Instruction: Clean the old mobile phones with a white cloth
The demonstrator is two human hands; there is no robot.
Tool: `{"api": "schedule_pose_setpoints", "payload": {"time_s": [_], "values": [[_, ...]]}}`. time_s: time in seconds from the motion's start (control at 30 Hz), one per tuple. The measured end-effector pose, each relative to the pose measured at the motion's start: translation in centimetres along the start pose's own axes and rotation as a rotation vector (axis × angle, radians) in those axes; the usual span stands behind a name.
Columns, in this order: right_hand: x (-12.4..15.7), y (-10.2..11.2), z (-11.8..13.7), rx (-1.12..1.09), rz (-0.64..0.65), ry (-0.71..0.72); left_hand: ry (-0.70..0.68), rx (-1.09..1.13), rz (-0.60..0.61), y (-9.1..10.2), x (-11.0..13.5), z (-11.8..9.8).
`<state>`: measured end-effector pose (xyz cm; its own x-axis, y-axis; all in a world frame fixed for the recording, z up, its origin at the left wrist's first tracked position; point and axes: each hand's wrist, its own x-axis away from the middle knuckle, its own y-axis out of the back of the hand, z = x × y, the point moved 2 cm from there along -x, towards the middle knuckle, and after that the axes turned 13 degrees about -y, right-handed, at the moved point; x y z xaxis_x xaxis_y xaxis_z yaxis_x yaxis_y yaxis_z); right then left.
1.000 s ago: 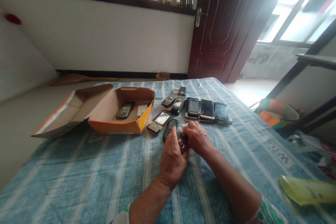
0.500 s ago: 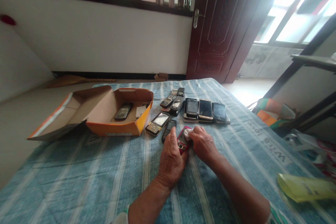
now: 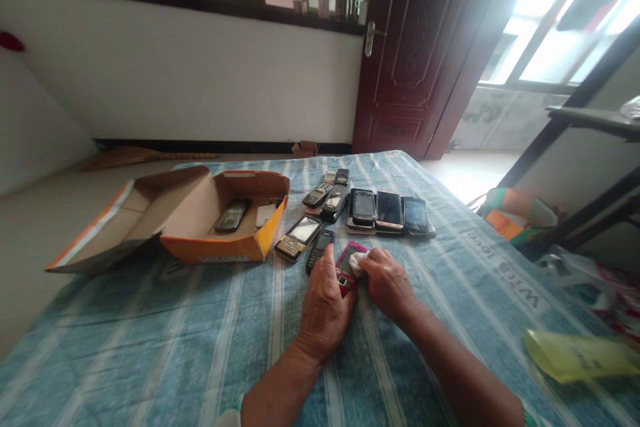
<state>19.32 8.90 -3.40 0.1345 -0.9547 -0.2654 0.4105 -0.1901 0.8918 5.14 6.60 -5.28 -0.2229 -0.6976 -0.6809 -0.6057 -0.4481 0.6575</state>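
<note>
My left hand [image 3: 326, 310] is closed around the lower part of a pink mobile phone [image 3: 345, 278], its screen facing up. Pinched in the fingers of my right hand [image 3: 390, 283] is a white wipe [image 3: 357, 264], pressed against the right side of that phone's screen. Just beyond my left thumb lies a dark keypad phone [image 3: 320, 251]. Left of it rests a phone with gold keys [image 3: 299, 238]. Farther back are several older keypad phones [image 3: 334, 201] in a pile. Touchscreen phones [image 3: 389, 209] lie stacked in a row to the right.
An open orange cardboard box [image 3: 215, 248] on the left holds a dark phone [image 3: 233, 215] and a white item. A blue striped cloth [image 3: 200, 347] covers the table. Yellow plastic packaging [image 3: 575, 355] lies at the right edge. A dark red door [image 3: 400, 80] stands behind.
The view has shifted slightly. My right hand keeps the wipe on the pink phone's screen, with only a small shift. My left hand holds the phone as before.
</note>
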Motion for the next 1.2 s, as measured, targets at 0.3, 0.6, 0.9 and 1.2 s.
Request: {"api": "schedule_pose_setpoints", "payload": {"time_s": [0.3,0.6,0.9,1.2], "values": [[-0.9,0.4,0.5,0.06,0.037,-0.056,0.006,0.023,0.035,0.1,0.1,0.2],[0.6,0.4,2.4,0.033,0.147,0.098,0.001,0.101,0.021,0.1,0.2,0.4],[-0.1,0.6,4.6,0.145,0.213,0.166,0.006,0.127,0.046,0.6,0.5,0.7],[2.1,0.8,1.6,0.023,0.193,0.056,0.008,0.049,0.09,0.1,0.5,0.5]]}}
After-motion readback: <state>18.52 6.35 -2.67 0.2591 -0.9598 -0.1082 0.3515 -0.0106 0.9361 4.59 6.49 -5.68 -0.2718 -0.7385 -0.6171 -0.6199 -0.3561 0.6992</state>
